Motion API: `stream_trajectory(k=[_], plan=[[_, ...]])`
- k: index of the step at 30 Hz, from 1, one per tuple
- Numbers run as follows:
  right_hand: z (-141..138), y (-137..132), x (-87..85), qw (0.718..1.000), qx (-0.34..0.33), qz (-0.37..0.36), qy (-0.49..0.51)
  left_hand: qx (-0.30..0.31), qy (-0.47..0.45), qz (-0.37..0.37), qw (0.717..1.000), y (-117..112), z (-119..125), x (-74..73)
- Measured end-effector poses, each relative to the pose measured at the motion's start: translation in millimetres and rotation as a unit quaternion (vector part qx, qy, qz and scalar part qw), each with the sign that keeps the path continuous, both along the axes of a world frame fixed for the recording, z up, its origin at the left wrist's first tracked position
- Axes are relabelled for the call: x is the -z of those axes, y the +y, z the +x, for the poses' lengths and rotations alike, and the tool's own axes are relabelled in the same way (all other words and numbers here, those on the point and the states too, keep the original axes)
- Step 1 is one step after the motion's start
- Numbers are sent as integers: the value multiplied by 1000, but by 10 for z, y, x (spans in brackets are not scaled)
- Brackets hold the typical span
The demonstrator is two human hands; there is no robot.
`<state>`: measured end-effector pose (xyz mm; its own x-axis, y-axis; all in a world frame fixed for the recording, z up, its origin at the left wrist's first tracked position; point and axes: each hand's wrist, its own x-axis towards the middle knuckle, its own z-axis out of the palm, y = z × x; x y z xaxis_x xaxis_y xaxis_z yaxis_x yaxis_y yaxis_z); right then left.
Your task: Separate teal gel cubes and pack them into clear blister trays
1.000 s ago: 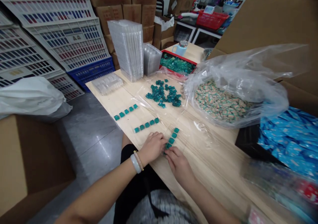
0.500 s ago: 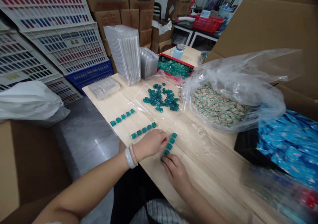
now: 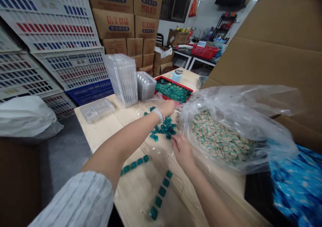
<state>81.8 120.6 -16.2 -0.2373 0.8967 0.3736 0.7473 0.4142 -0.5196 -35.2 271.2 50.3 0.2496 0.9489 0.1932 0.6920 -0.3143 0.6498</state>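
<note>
A loose pile of teal, glossy square pieces (image 3: 164, 128) lies on clear plastic film on the wooden table (image 3: 136, 193). My left hand (image 3: 169, 108) reaches over the pile's far side, close to the red tray; its fingers are blurred and partly hidden. At the pile's near right edge is my right hand (image 3: 183, 151), fingers stretched toward the pieces and thumb apart, with nothing visible in it. Closer to me, a slanting row of teal pieces (image 3: 162, 191) runs along the table. My left forearm partly covers another row (image 3: 133, 165).
Beyond the pile stand a red-rimmed tray (image 3: 173, 89) of teal pieces, stacked clear plastic trays (image 3: 122, 81) and a light-blue mug (image 3: 176, 76). On the right are a clear bag of small wrapped pieces (image 3: 218, 136), blue packets (image 3: 299, 186) and a large cardboard box (image 3: 271, 42).
Both hands have left the near row and moved forward to the pile, the left farther. The near row now shows one more piece at its close end. The camera view has tilted up.
</note>
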Motion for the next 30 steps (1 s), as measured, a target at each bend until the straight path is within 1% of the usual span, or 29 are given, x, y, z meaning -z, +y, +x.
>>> stream_trajectory(k=[2,3,4,5,6,8,10,12,13,14,15,16,17,18,19,20,21,23,24,26,28,30], plan=[[-103,361,13,998,-1,-25,-49,6,69,-29,997,-158,-175,359],[-166,513,25,996,-2,-42,-83,11,107,-34,994,-241,-271,495],[-230,640,42,992,-4,-59,-113,16,136,-35,990,-315,-361,595],[-293,742,63,988,-5,-73,-133,23,159,-34,986,-378,-438,661],[-350,816,86,986,-5,-85,-146,29,179,-30,983,-429,-501,697],[-436,891,129,984,-1,-97,-148,43,208,-21,977,-503,-588,703],[-464,885,149,986,7,-95,-139,66,230,-13,971,-562,-643,668],[-402,820,139,989,15,-84,-124,96,251,-10,963,-619,-686,639],[-325,769,127,992,21,-78,-94,108,260,-10,959,-648,-704,634],[-211,702,112,996,30,-73,-43,115,268,-10,956,-675,-719,636],[-60,619,96,996,42,-67,27,118,273,-9,955,-700,-730,644],[124,517,82,991,60,-60,106,117,275,-7,954,-721,-734,657],[332,395,70,979,83,-52,181,114,276,-4,954,-737,-732,672],[548,256,63,965,111,-45,234,111,276,0,955,-750,-724,688],[758,104,60,957,139,-45,252,109,276,3,955,-760,-711,704],[944,-52,64,956,161,-51,242,107,276,5,955,-768,-692,717],[1093,-202,77,961,167,-66,209,108,276,8,955,-775,-672,728],[1258,-440,127,977,150,-95,114,109,280,22,954,-788,-629,739],[1278,-515,161,983,139,-102,66,109,285,32,952,-797,-610,741],[1233,-572,233,985,139,-100,-24,107,300,50,947,-819,-585,738],[1143,-545,291,979,153,-102,-90,101,310,60,943,-847,-576,730],[1068,-493,325,973,151,-115,-131,81,300,77,947,-880,-579,724]])
